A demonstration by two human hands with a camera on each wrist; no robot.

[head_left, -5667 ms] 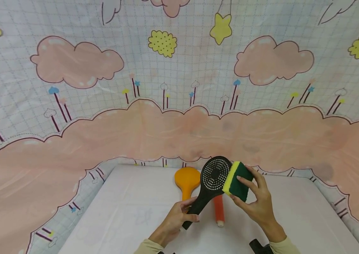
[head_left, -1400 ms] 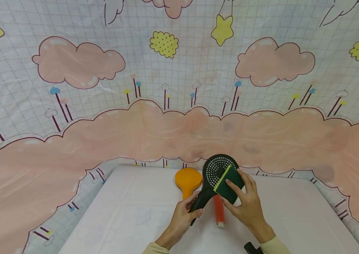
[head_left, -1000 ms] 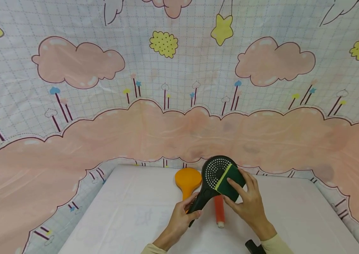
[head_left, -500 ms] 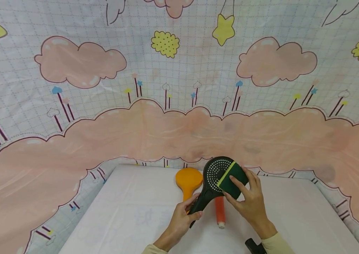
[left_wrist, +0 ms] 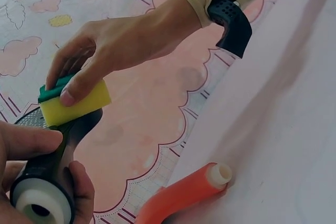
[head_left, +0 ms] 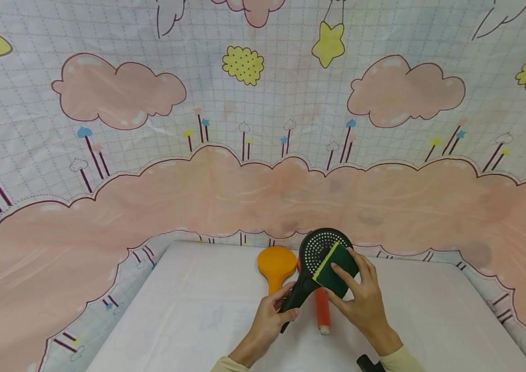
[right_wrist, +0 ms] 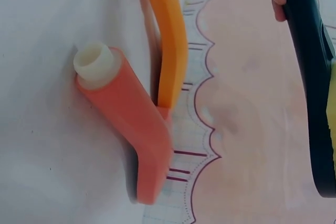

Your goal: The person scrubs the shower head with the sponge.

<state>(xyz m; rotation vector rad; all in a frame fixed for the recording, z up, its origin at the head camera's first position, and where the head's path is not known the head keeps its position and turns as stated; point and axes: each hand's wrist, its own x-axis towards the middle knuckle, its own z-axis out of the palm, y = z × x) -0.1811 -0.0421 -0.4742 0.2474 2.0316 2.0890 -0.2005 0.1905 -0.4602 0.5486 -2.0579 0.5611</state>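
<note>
A person's left hand [head_left: 269, 315] grips the handle of a black shower head [head_left: 315, 268], fingers [left_wrist: 31, 141] wrapped round it, holding it raised above a white tabletop [head_left: 188, 320] with its perforated face toward the camera. The right hand [head_left: 360, 299] grasps a green and yellow sponge [head_left: 334, 263] between thumb and fingers, pressing its yellow side against the shower head's face. Beneath them, on the tabletop, lie an orange shower head [head_left: 275, 264] and, just beside it, a red shower head [head_left: 322, 310] with a white threaded end. A cartoon cloud cloth [head_left: 244, 181] hangs behind the tabletop. Both sleeves are pale yellow.
</note>
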